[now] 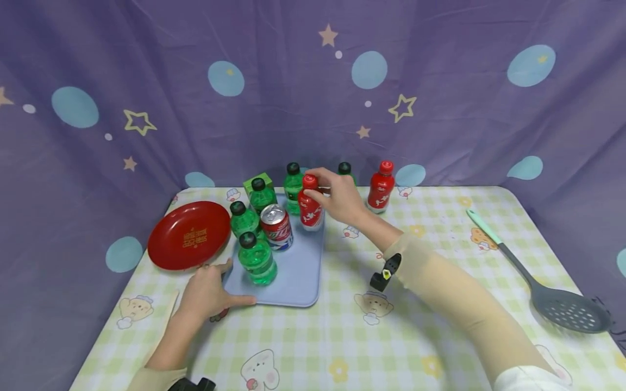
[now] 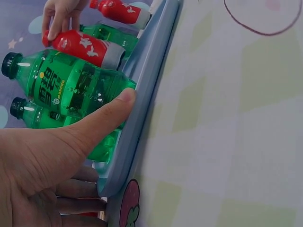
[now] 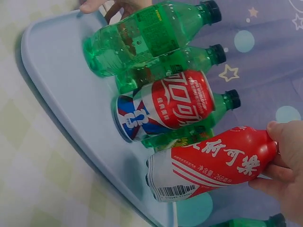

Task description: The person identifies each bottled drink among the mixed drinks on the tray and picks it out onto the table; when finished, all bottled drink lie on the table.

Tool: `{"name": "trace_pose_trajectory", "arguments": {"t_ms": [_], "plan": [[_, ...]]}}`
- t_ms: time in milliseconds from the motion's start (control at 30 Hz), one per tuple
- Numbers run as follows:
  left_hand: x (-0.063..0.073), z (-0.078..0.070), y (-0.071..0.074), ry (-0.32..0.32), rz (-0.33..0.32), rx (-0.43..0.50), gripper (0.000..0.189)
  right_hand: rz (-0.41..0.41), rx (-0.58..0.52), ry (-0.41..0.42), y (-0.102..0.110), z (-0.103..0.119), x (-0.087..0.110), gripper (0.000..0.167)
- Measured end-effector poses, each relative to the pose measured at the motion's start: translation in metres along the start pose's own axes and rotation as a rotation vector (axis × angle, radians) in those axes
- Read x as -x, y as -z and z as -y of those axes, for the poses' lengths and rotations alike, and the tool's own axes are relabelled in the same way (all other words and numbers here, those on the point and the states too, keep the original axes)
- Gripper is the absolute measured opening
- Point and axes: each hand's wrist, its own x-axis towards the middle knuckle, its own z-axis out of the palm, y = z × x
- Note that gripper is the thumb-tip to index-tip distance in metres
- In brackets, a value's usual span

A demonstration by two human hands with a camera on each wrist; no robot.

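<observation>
My right hand (image 1: 344,198) pinches a red cola bottle (image 1: 311,210) near its cap. The bottle is upright over the back right part of a light blue tray (image 1: 295,279); in the right wrist view its base (image 3: 158,177) appears just above the tray or touching it, I cannot tell which. My left hand (image 1: 204,293) rests at the tray's near left corner, thumb (image 2: 111,111) straight against the front rim and fingers along the left side. On the tray stand a red cola can (image 3: 165,104) and several green soda bottles, one (image 1: 257,263) close to my left thumb.
A red plate (image 1: 188,236) lies left of the tray. Behind it is a green box (image 1: 266,179). Another red bottle (image 1: 381,187) and a green bottle (image 1: 344,168) stand at the back right. A slotted spatula (image 1: 562,307) lies at the far right. A purple curtain (image 1: 303,108) hangs behind.
</observation>
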Motion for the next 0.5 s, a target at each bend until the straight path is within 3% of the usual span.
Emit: {"name": "trace_pose_trajectory", "arguments": {"t_ms": [500], "plan": [[-0.004,0.0,0.003,-0.025,0.013,-0.002,0.113,-0.133,0.042,-0.05,0.054,-0.003,0.016,0.044]]}}
